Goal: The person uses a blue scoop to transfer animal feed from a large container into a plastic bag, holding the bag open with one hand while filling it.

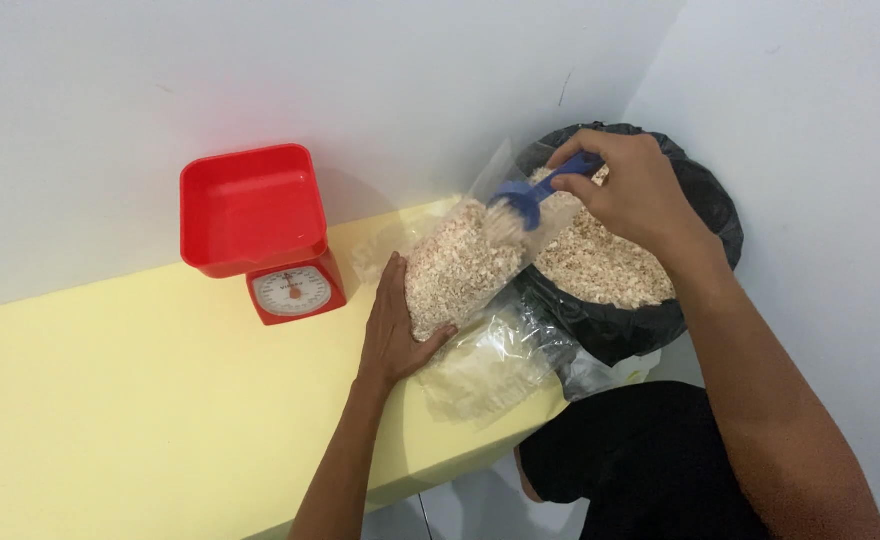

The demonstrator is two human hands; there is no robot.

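At the counter's right end, his left hand point(392, 335) clasps a clear bag point(457, 265) of flakes; right hand point(632, 190) fingers grip a blue scoop point(538, 193) over it.

Red scale point(265, 235) at wall, bare yellow counter point(110, 400) left, black bin point(650, 320) blocking right
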